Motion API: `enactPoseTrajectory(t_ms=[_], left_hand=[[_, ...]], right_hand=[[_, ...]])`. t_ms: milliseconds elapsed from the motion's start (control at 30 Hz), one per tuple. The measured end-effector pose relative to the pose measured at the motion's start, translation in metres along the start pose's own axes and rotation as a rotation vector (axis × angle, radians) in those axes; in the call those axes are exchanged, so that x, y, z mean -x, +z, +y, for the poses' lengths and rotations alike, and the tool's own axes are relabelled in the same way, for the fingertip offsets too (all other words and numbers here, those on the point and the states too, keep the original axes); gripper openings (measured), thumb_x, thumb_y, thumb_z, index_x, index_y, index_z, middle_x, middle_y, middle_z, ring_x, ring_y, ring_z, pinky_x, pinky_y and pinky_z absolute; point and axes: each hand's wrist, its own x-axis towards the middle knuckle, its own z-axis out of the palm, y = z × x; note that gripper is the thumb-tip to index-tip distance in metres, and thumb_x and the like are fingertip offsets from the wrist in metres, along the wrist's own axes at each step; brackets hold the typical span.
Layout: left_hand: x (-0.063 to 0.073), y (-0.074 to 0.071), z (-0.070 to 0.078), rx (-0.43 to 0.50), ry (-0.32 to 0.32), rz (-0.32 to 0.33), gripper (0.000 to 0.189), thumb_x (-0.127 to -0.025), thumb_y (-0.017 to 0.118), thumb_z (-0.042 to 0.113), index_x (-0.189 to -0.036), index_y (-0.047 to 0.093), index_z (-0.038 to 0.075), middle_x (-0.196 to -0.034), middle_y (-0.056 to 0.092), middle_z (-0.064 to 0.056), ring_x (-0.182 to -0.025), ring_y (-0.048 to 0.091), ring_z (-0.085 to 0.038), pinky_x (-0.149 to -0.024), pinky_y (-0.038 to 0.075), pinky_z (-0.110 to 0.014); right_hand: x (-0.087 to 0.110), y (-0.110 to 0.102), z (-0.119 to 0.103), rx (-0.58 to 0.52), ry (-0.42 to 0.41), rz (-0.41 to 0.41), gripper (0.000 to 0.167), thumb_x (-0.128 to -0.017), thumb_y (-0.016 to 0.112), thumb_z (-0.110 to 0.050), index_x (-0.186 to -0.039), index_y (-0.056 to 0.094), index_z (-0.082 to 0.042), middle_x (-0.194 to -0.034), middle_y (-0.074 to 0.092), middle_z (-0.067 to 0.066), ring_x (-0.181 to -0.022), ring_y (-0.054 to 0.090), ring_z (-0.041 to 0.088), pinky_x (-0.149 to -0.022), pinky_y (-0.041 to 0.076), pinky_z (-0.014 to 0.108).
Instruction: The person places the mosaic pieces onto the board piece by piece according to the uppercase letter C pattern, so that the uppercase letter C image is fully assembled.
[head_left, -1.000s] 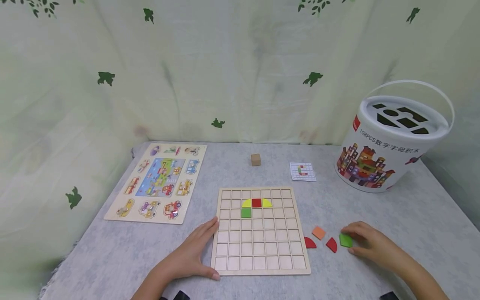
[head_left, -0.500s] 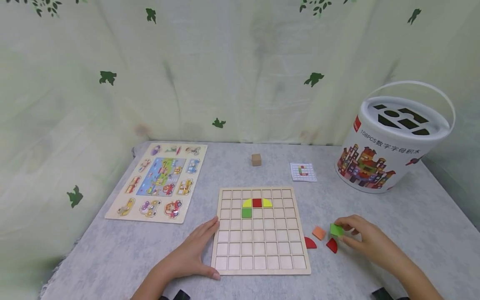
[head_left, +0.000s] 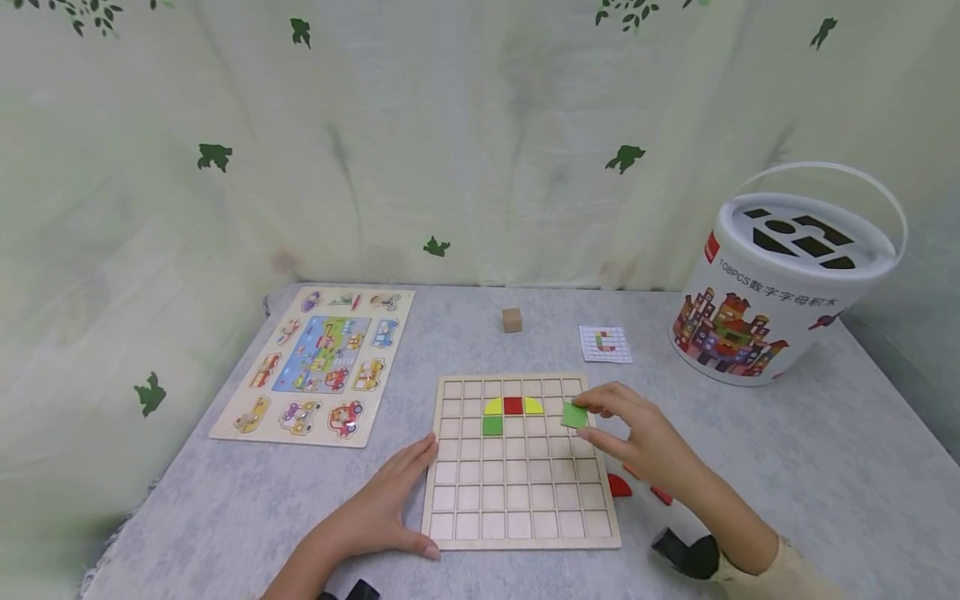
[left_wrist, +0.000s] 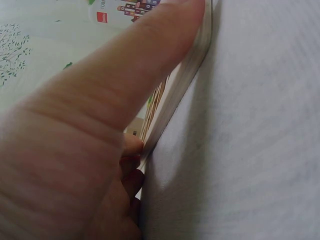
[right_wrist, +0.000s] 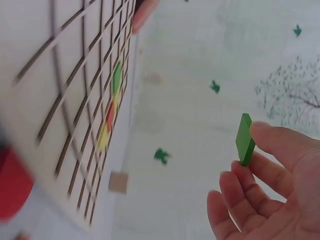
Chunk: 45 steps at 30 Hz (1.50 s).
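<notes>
My right hand (head_left: 641,429) pinches a green square tile (head_left: 574,415) between thumb and fingers, over the right part of the wooden grid board (head_left: 517,500). In the right wrist view the green tile is held up on edge at the fingertips. On the board sit a yellow quarter-round tile (head_left: 493,407), a red square tile (head_left: 513,406), another yellow quarter-round tile (head_left: 533,406) and a green square tile (head_left: 492,426). My left hand (head_left: 378,508) rests against the board's left side, fingers along the edge and thumb at its near corner.
Beside the board's right edge lie red quarter-round pieces (head_left: 619,485) and an orange square, partly hidden by the right hand. Behind the board are a small wooden cube (head_left: 512,320) and a pattern card (head_left: 605,343). A picture puzzle (head_left: 300,417) lies left; a white bucket (head_left: 750,333) stands right.
My right hand has lifted the green square tile from beside the loose pieces and carried it left, over the board. The left hand has stayed at the board's edge.
</notes>
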Motion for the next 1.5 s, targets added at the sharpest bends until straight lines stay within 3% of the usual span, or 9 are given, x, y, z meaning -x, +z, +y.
enactPoseTrajectory(t_ms=[200, 400, 500, 600, 700, 800, 1200, 1500], left_hand=[[0.000, 0.000, 0.000, -0.008, 0.001, 0.006, 0.123, -0.050, 0.072, 0.066, -0.144, 0.018, 0.008, -0.150, 0.010, -0.001, -0.133, 0.011, -0.025, -0.104, 0.016, -0.047], [0.000, 0.000, 0.000, -0.006, 0.000, 0.008, 0.122, -0.050, 0.072, 0.066, -0.144, 0.019, 0.008, -0.149, 0.011, -0.001, -0.133, 0.012, -0.026, -0.103, 0.017, -0.048], [0.000, 0.000, 0.001, -0.006, -0.007, 0.004, 0.122, -0.050, 0.072, 0.066, -0.144, 0.019, 0.008, -0.150, 0.010, -0.001, -0.133, 0.011, -0.025, -0.104, 0.016, -0.048], [0.000, 0.000, 0.001, -0.004, -0.011, 0.000, 0.122, -0.050, 0.072, 0.066, -0.144, 0.019, 0.008, -0.150, 0.010, -0.001, -0.133, 0.011, -0.025, -0.104, 0.016, -0.048], [0.000, 0.000, 0.000, -0.009, -0.013, -0.003, 0.123, -0.050, 0.071, 0.067, -0.144, 0.019, 0.008, -0.150, 0.010, -0.001, -0.133, 0.011, -0.025, -0.104, 0.016, -0.047], [0.000, 0.000, 0.000, -0.015, -0.013, -0.004, 0.123, -0.050, 0.071, 0.067, -0.144, 0.019, 0.007, -0.150, 0.010, -0.001, -0.133, 0.011, -0.025, -0.104, 0.016, -0.047], [-0.001, 0.001, 0.001, -0.018, -0.009, 0.004, 0.123, -0.049, 0.071, 0.067, -0.144, 0.019, 0.007, -0.150, 0.010, -0.002, -0.133, 0.011, -0.025, -0.104, 0.017, -0.047], [-0.001, 0.000, 0.001, -0.009, -0.009, -0.001, 0.123, -0.050, 0.071, 0.067, -0.144, 0.019, 0.007, -0.149, 0.010, -0.002, -0.133, 0.011, -0.024, -0.104, 0.017, -0.046]], right_hand=[[-0.028, 0.034, -0.017, -0.109, -0.069, -0.011, 0.032, -0.081, 0.067, -0.013, -0.113, 0.060, -0.013, -0.108, 0.056, -0.006, -0.091, 0.052, 0.014, -0.074, 0.048, 0.035], [-0.041, 0.069, -0.019, -0.175, -0.090, -0.043, 0.032, -0.082, 0.066, -0.012, -0.112, 0.058, -0.009, -0.106, 0.056, -0.004, -0.091, 0.054, 0.021, -0.076, 0.047, 0.035], [-0.043, 0.083, -0.013, -0.176, -0.058, -0.089, 0.030, -0.081, 0.067, -0.010, -0.110, 0.059, -0.007, -0.102, 0.056, -0.001, -0.090, 0.055, 0.021, -0.075, 0.047, 0.031], [-0.042, 0.091, -0.006, -0.175, 0.027, -0.166, 0.027, -0.081, 0.067, -0.010, -0.107, 0.060, -0.007, -0.097, 0.056, -0.003, -0.089, 0.054, 0.017, -0.074, 0.047, 0.027], [-0.041, 0.096, 0.001, -0.161, 0.104, -0.239, 0.025, -0.081, 0.067, -0.013, -0.105, 0.062, -0.009, -0.094, 0.054, -0.005, -0.085, 0.051, 0.013, -0.072, 0.045, 0.025], [-0.039, 0.098, 0.006, -0.141, 0.129, -0.285, 0.024, -0.080, 0.068, -0.014, -0.104, 0.063, -0.010, -0.092, 0.054, -0.005, -0.083, 0.048, 0.011, -0.071, 0.044, 0.025], [-0.038, 0.100, 0.015, -0.094, 0.040, -0.318, 0.023, -0.082, 0.064, -0.012, -0.105, 0.062, -0.009, -0.095, 0.052, -0.003, -0.082, 0.047, 0.009, -0.072, 0.043, 0.023], [-0.040, 0.098, 0.013, -0.091, 0.042, -0.359, 0.024, -0.083, 0.065, -0.016, -0.106, 0.062, -0.013, -0.096, 0.051, -0.005, -0.080, 0.045, 0.009, -0.070, 0.041, 0.023]])
